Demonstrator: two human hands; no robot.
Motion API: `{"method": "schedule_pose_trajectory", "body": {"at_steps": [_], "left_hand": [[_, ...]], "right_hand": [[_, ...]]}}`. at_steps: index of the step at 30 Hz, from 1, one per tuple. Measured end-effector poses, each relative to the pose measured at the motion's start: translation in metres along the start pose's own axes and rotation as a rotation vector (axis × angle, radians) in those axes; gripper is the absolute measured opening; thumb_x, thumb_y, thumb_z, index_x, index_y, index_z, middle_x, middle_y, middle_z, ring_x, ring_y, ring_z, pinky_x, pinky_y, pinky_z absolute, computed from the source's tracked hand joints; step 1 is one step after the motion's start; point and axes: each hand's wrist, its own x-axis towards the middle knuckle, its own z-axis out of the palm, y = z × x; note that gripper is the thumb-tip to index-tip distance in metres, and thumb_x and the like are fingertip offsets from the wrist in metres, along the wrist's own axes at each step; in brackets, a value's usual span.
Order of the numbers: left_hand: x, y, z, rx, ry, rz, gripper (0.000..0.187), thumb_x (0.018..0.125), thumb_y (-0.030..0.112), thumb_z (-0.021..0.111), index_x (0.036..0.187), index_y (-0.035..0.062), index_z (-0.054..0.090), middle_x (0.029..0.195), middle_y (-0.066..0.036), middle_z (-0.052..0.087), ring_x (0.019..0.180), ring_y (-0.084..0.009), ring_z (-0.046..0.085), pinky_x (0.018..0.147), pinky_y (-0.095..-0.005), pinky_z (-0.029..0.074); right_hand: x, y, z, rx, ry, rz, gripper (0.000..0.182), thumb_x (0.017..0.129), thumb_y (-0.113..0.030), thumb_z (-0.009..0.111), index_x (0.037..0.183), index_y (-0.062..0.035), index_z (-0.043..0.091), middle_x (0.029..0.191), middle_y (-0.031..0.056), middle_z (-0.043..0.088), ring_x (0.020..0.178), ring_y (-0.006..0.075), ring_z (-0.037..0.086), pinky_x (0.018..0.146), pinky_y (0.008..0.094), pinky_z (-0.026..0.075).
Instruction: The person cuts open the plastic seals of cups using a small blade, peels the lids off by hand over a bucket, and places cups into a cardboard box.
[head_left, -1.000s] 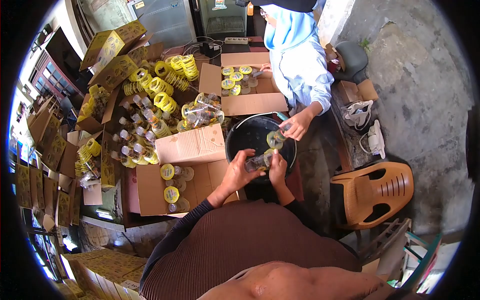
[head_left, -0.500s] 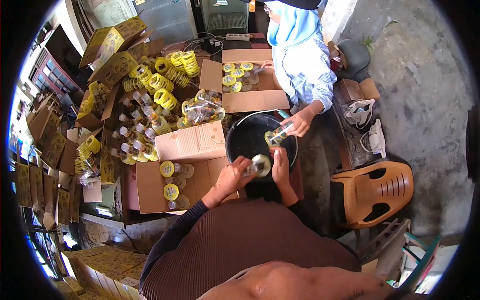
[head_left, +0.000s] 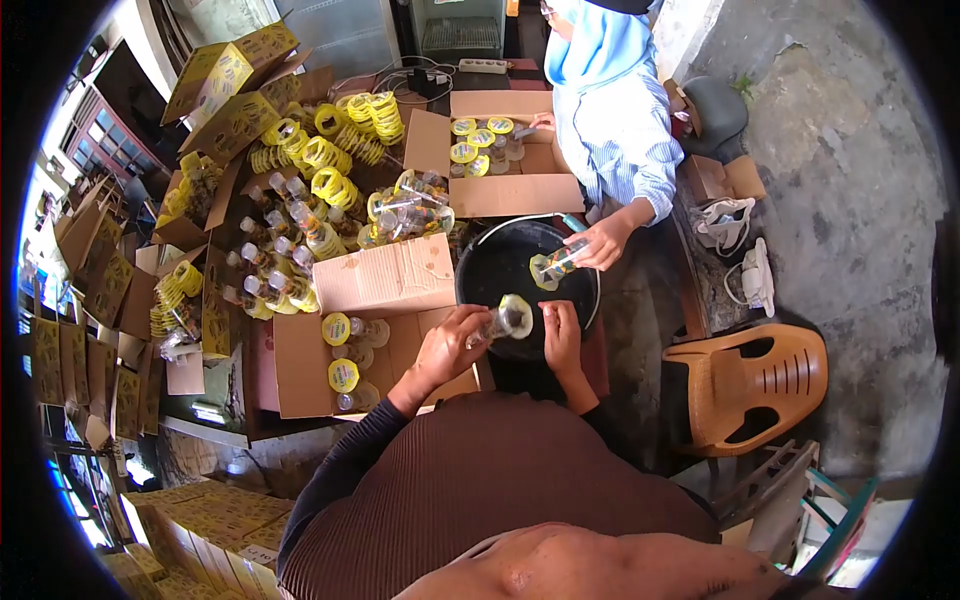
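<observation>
My left hand [head_left: 445, 348] is closed round a clear plastic bottle [head_left: 510, 318], tilted so that its wide, pale-yellow-edged end points up and right. My right hand [head_left: 563, 345] is just right of that bottle, apart from it, with fingers pressed together; whatever they hold, if anything, cannot be made out. Both hands are over the near rim of a black bucket [head_left: 500, 262]. Across the bucket, a co-worker's hand [head_left: 606, 240] grips another clear bottle [head_left: 560, 264] with a yellow end. Left of my left hand stands an open carton [head_left: 300, 375] with several bottles inside.
A second open carton [head_left: 515, 196] with yellow-ended bottles stands in front of the co-worker [head_left: 615, 120]. Many bottles [head_left: 270, 275] and stacks of yellow rings [head_left: 325, 155] fill the table's left. An orange plastic chair [head_left: 750, 390] is at the right.
My left hand has moved slightly left and down with the bottle, away from my right hand. The bottle, blurred before, shows more clearly. The co-worker's hand still holds its bottle over the bucket.
</observation>
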Motion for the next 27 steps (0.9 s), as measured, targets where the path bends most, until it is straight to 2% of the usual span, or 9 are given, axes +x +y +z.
{"method": "schedule_pose_trajectory", "body": {"at_steps": [3, 6, 9, 12, 14, 17, 20, 24, 27], "left_hand": [[-0.003, -0.009, 0.002, -0.015, 0.119, 0.018, 0.042, 0.076, 0.012, 0.079, 0.114, 0.0060, 0.062, 0.119, -0.013, 0.064, 0.102, -0.0368, 0.066, 0.084, -0.0422, 0.057], [-0.004, -0.015, 0.002, 0.004, -0.082, 0.025, 0.043, 0.077, 0.012, 0.079, 0.115, 0.0056, 0.062, 0.121, -0.013, 0.063, 0.103, -0.0373, 0.066, 0.084, -0.0426, 0.057], [-0.003, -0.009, -0.001, 0.002, 0.193, 0.042, 0.042, 0.077, 0.014, 0.079, 0.114, 0.0057, 0.062, 0.118, -0.011, 0.064, 0.103, -0.0354, 0.066, 0.083, -0.0420, 0.057], [-0.006, -0.012, -0.003, 0.056, -0.083, 0.003, 0.042, 0.077, 0.015, 0.080, 0.114, 0.0057, 0.062, 0.116, -0.011, 0.064, 0.102, -0.0344, 0.066, 0.082, -0.0418, 0.057], [-0.006, -0.009, 0.000, 0.055, 0.194, 0.031, 0.042, 0.076, 0.016, 0.080, 0.114, 0.0062, 0.062, 0.115, -0.010, 0.064, 0.102, -0.0339, 0.066, 0.082, -0.0417, 0.057], [-0.010, -0.016, 0.001, 0.060, 0.001, 0.025, 0.044, 0.075, 0.014, 0.080, 0.114, 0.0054, 0.061, 0.116, -0.012, 0.064, 0.102, -0.0352, 0.066, 0.083, -0.0423, 0.056], [-0.010, -0.011, -0.001, 0.052, 0.201, -0.013, 0.043, 0.076, 0.016, 0.080, 0.113, 0.0057, 0.062, 0.116, -0.011, 0.064, 0.103, -0.0344, 0.065, 0.084, -0.0421, 0.056], [-0.014, -0.019, 0.000, 0.044, 0.017, -0.018, 0.042, 0.076, 0.016, 0.080, 0.113, 0.0059, 0.062, 0.116, -0.011, 0.064, 0.103, -0.0346, 0.065, 0.085, -0.0420, 0.056], [-0.015, -0.014, 0.000, 0.038, 0.269, 0.003, 0.040, 0.078, 0.017, 0.079, 0.112, 0.0062, 0.063, 0.116, -0.010, 0.063, 0.103, -0.0346, 0.065, 0.086, -0.0419, 0.055]], "right_hand": [[0.001, 0.001, 0.002, -0.010, -0.007, 0.008, 0.020, 0.103, -0.015, 0.051, 0.100, 0.0009, 0.061, 0.098, 0.0130, 0.059, 0.086, 0.0256, 0.057, 0.076, 0.0355, 0.047], [-0.003, 0.001, 0.002, -0.036, -0.009, -0.016, 0.019, 0.102, -0.015, 0.051, 0.100, 0.0008, 0.061, 0.098, 0.0128, 0.059, 0.086, 0.0260, 0.057, 0.076, 0.0357, 0.047], [-0.002, 0.000, 0.003, -0.059, -0.012, -0.026, 0.019, 0.102, -0.015, 0.051, 0.100, 0.0006, 0.061, 0.097, 0.0127, 0.060, 0.085, 0.0265, 0.058, 0.075, 0.0361, 0.047], [-0.005, -0.001, 0.004, -0.078, -0.013, -0.044, 0.019, 0.101, -0.015, 0.052, 0.099, 0.0003, 0.062, 0.096, 0.0126, 0.060, 0.084, 0.0273, 0.058, 0.075, 0.0369, 0.048], [-0.002, -0.001, 0.007, -0.078, 0.009, -0.075, 0.019, 0.101, -0.015, 0.052, 0.098, 0.0001, 0.062, 0.095, 0.0126, 0.060, 0.084, 0.0278, 0.058, 0.075, 0.0373, 0.048], [-0.006, -0.001, 0.006, -0.117, -0.006, -0.082, 0.018, 0.100, -0.014, 0.053, 0.095, -0.0004, 0.064, 0.094, 0.0121, 0.060, 0.085, 0.0290, 0.058, 0.075, 0.0380, 0.048], [-0.002, -0.001, 0.010, -0.169, 0.021, -0.131, 0.016, 0.099, -0.013, 0.054, 0.093, -0.0012, 0.064, 0.092, 0.0116, 0.061, 0.085, 0.0299, 0.059, 0.075, 0.0387, 0.048], [-0.005, -0.002, 0.009, -0.209, 0.001, -0.133, 0.013, 0.096, -0.012, 0.056, 0.092, -0.0019, 0.064, 0.092, 0.0112, 0.061, 0.085, 0.0311, 0.059, 0.075, 0.0402, 0.048], [-0.003, -0.002, 0.013, -0.251, 0.009, -0.163, 0.012, 0.095, -0.011, 0.058, 0.091, -0.0021, 0.063, 0.091, 0.0108, 0.061, 0.085, 0.0312, 0.059, 0.074, 0.0406, 0.048]]}}
